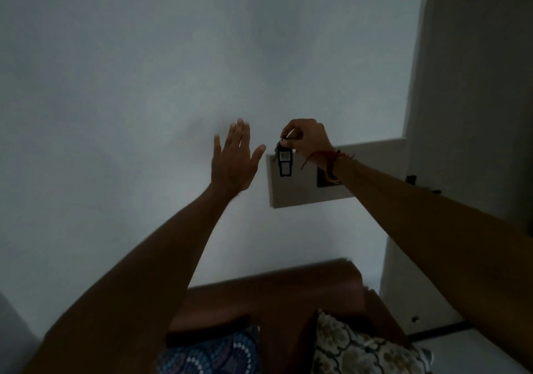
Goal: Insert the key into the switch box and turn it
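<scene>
My right hand (pixel 307 138) pinches the top of a key fob (pixel 285 160), a dark rectangular tag with pale patches, which dangles in front of the upper left corner of a grey wall panel (pixel 300 189). A dark switch plate (pixel 324 178) on that panel is partly hidden behind my right wrist, which wears a red thread. The key blade itself is not visible. My left hand (pixel 233 161) is raised flat against the white wall, fingers spread, just left of the panel and holding nothing.
The room is dim. A brown headboard (pixel 274 290) lies below the panel, with a blue patterned cushion (pixel 219 353) and a pale floral cushion (pixel 366 350) against it. A grey wall column (pixel 473 85) rises at the right.
</scene>
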Demonstrator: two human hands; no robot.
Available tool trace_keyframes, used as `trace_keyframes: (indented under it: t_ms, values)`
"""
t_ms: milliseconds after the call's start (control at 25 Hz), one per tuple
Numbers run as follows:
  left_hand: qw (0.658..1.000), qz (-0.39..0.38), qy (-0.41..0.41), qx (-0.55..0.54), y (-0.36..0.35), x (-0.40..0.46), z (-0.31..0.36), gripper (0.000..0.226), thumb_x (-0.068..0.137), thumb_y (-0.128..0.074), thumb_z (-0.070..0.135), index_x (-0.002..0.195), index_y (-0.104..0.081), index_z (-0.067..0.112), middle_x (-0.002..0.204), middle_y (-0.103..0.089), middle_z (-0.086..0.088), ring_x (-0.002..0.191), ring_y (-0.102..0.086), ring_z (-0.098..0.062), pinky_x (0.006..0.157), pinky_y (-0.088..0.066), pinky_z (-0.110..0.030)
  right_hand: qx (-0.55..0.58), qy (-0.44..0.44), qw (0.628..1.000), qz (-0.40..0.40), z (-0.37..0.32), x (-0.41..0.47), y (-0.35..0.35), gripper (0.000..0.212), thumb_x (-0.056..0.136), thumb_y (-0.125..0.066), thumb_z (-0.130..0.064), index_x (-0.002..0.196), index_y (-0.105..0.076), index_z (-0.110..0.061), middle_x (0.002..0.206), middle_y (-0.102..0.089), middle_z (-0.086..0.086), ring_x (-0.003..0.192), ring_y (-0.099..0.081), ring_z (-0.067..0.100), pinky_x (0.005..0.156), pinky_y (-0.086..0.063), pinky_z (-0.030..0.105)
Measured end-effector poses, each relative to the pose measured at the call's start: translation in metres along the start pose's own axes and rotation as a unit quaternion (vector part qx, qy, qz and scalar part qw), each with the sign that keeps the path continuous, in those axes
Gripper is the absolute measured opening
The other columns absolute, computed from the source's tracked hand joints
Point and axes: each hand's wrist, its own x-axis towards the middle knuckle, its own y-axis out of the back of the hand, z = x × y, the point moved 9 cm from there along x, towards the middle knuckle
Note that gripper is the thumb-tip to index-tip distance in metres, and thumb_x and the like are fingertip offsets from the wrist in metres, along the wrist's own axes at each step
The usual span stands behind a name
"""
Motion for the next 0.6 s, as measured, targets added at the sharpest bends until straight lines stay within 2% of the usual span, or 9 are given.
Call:
trace_keyframes:
  t_ms: [80, 280, 400, 600]
  values:
    - [1.000, -0.001, -0.008, 0.008, -0.017, 0.023, 0.025, 0.074, 0.109, -0.023, 0.054, 0.165, -0.007, 0.009, 0.175, -0.005, -0.008, 0.162, -0.002, -0.022, 0.131, -0.004, -0.054, -0.007, 0.000, 1.000, 0.000, 0.035, 0.010, 0.019, 0.015, 0.079, -0.078, -0.005, 0.091, -0.070, 0.001, 0.082, -0.077, 0.020, 0.068, -0.069, 0.017, 0.076, -0.056, 0.027]
    - [1.000, 0.002, -0.010, -0.003, -0.057, 0.080, 0.099, 0.073, 0.109, -0.023, 0.054, 0.164, -0.009, 0.009, 0.174, -0.006, -0.010, 0.162, -0.003, -0.024, 0.131, -0.006, -0.055, -0.031, -0.001, 0.999, 0.009, 0.120, 0.044, 0.087, 0.014, 0.078, -0.078, -0.005, 0.089, -0.071, 0.000, 0.081, -0.077, 0.020, 0.079, -0.073, 0.026, 0.080, -0.055, 0.028]
    - [1.000, -0.007, -0.006, -0.006, -0.086, 0.111, 0.141, 0.073, 0.109, -0.023, 0.055, 0.164, -0.009, 0.009, 0.174, -0.005, -0.010, 0.162, -0.003, -0.024, 0.131, -0.005, -0.055, -0.052, 0.009, 0.999, 0.006, 0.167, 0.065, 0.120, 0.014, 0.077, -0.078, -0.005, 0.089, -0.072, 0.000, 0.081, -0.076, 0.019, 0.080, -0.073, 0.027, 0.081, -0.055, 0.026]
    - [1.000, -0.015, 0.022, 0.008, -0.133, 0.142, 0.180, 0.074, 0.108, -0.023, 0.056, 0.165, -0.009, 0.010, 0.174, -0.005, -0.009, 0.162, -0.003, -0.023, 0.131, -0.007, -0.054, -0.054, 0.014, 0.998, 0.004, 0.236, 0.095, 0.155, 0.011, 0.077, -0.076, -0.001, 0.087, -0.072, -0.001, 0.082, -0.076, 0.020, 0.079, -0.072, 0.025, 0.083, -0.058, 0.032]
